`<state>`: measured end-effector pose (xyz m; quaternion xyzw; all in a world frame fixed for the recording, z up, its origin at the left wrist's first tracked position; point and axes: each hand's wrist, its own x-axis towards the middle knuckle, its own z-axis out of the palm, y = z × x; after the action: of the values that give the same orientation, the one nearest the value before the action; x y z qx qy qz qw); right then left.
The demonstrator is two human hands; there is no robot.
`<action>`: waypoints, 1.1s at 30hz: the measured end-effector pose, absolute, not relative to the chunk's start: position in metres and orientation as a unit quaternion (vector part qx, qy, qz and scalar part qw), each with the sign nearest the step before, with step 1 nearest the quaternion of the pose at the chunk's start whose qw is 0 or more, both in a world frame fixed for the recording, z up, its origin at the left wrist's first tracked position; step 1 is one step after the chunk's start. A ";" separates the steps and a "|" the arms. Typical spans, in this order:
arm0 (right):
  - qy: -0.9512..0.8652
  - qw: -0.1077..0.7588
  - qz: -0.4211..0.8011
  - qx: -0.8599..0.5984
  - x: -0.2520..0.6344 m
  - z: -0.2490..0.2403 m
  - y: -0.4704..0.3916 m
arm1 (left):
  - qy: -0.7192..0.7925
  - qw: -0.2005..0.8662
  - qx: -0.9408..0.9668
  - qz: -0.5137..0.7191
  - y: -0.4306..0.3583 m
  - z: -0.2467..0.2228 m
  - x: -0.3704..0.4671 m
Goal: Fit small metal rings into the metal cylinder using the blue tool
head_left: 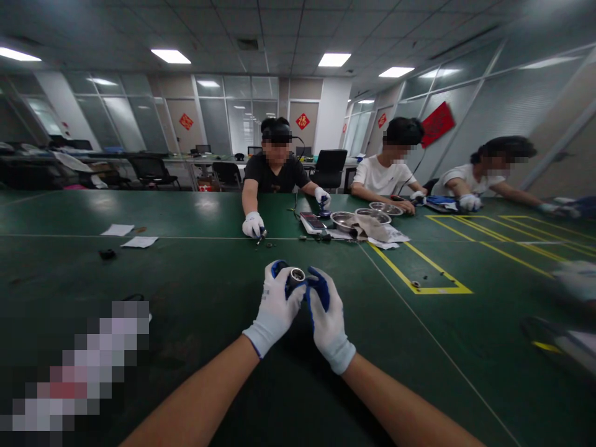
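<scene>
Both of my hands wear white gloves with blue fingertips and meet above the green table. My left hand and my right hand together hold a small silver metal cylinder with an open round end facing up. A dark part sits just under the cylinder, between my fingers; its shape is hard to make out.
Three other people sit across the table; the one in black works small parts with gloved hands. Metal bowls, a calculator-like device and a cloth lie near them. Paper slips lie at left. Yellow tape lines mark the table at right.
</scene>
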<state>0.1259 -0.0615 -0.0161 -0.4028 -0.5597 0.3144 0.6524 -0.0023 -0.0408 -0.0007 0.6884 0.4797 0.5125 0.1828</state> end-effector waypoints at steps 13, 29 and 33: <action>-0.372 0.730 0.272 -0.504 0.134 -0.004 -0.043 | 0.471 0.144 0.740 0.457 -0.037 0.002 -0.012; -0.466 0.661 0.295 -0.508 0.151 -0.015 -0.036 | 0.603 0.174 0.727 0.279 -0.007 0.005 -0.052; -0.469 0.664 0.280 -0.510 0.154 -0.016 -0.033 | 0.646 0.140 0.728 0.185 -0.004 0.015 -0.054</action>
<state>0.1540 -0.0333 -0.0160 -0.5100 -0.4689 0.2803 0.6645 -0.0537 -0.0044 0.0149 0.7277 0.6455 0.1846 0.1401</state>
